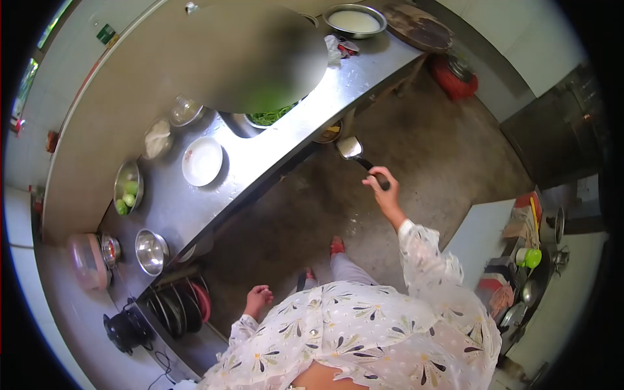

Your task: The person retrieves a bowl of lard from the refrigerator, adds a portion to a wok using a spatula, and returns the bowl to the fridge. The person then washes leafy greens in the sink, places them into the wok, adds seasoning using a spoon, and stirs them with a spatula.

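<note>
My right hand (383, 185) is out in front over the floor, closed around the black handle of a spatula (350, 147). Its shiny metal head points toward the counter's front edge, near a round pan or bowl (329, 132) that is partly hidden under the edge. My left hand (259, 296) hangs low by my side with its fingers curled in, and nothing shows in it. A steel counter (260, 153) runs along the left. On it stand a white bowl (203, 161) and a basin of green vegetables (270, 117), partly covered by a blurred patch.
On the counter are a steel bowl (151, 252), a bowl of green vegetables (129, 188), a basin of whitish liquid (355, 21) and a wooden board (417, 27). Pans (175, 309) stand below at left. A shelf with utensils (513, 273) is at right.
</note>
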A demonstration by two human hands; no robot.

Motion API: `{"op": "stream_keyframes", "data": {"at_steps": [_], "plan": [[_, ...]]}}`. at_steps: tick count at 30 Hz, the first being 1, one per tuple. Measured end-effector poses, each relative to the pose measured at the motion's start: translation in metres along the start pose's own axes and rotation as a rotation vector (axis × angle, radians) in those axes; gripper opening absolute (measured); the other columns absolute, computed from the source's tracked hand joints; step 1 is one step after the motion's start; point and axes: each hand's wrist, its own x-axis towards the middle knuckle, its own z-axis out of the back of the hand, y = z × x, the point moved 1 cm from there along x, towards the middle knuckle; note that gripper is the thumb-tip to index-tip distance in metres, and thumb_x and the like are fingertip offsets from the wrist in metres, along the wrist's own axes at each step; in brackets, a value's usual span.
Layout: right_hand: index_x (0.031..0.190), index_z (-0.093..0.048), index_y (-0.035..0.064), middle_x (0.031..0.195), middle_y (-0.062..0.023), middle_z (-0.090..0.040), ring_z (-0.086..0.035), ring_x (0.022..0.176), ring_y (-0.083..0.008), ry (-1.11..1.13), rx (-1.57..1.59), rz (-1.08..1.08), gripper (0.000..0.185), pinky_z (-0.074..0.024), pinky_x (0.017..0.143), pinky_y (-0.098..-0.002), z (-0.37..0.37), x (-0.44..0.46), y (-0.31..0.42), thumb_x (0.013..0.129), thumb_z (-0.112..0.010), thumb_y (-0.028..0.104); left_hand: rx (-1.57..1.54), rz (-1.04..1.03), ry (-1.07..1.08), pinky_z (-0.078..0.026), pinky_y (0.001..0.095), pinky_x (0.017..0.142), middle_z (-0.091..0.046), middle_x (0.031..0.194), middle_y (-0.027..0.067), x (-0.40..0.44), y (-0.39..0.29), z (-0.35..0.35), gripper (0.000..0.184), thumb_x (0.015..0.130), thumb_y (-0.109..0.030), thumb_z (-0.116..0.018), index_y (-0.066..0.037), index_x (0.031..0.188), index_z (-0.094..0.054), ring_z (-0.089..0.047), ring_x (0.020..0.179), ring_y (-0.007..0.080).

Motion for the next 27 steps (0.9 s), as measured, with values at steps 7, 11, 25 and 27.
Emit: {"op": "stream_keyframes", "data": {"at_steps": [7,11,25,27], "plan": [[0.097,-0.057,-0.0011,0.091,-0.0055,-0.056,-0.065,0.08,-0.0197,-0.44,0.235,-0.057,0.011,-0.052,0.074,-0.0284,0.174,-0.267,0.097,0.086,-0.06,-0.002,0.477,-0.102,0.057,-0.052,0.0303,0.055,-0.062,0.08,0.0078,-0.067,0.041,-0.002,0.016,0.089,-0.008,-0.056,-0.002,0.104,-0.056,-0.061,0.065,0.0172],[0.095,-0.057,-0.0008,0.088,-0.0053,-0.057,-0.065,0.081,-0.0178,-0.798,-0.014,0.079,0.009,-0.0494,0.07,-0.0251,0.29,-0.459,0.185,0.087,-0.061,0.001,1.2,-0.478,0.276,-0.051,0.0298,0.052,-0.06,0.075,0.0068,-0.036,0.053,0.053,0.011,0.087,-0.006,-0.055,-0.004,0.098,-0.059,-0.061,0.064,0.0167],[0.092,-0.056,0.0125,0.072,-0.0107,-0.058,-0.057,0.073,-0.0303,-0.847,-1.51,-0.563,0.02,-0.0369,0.066,-0.0397,0.574,-0.932,0.085,0.076,-0.067,0.012,1.083,-0.499,0.456,-0.048,0.0276,0.056,-0.063,0.076,0.007,-0.054,0.182,-0.139,0.014,0.087,-0.015,-0.059,-0.001,0.085,-0.061,-0.058,0.062,0.015],[0.093,-0.055,0.013,0.072,-0.0113,-0.059,-0.058,0.074,-0.0306,-0.67,-1.487,-0.69,0.021,-0.0369,0.068,-0.0405,0.569,-0.958,0.064,0.076,-0.066,0.009,1.085,-0.416,0.431,-0.049,0.0275,0.058,-0.064,0.075,0.0085,-0.053,0.168,-0.143,0.018,0.085,-0.01,-0.06,0.004,0.095,-0.06,-0.059,0.063,0.0149]]}}
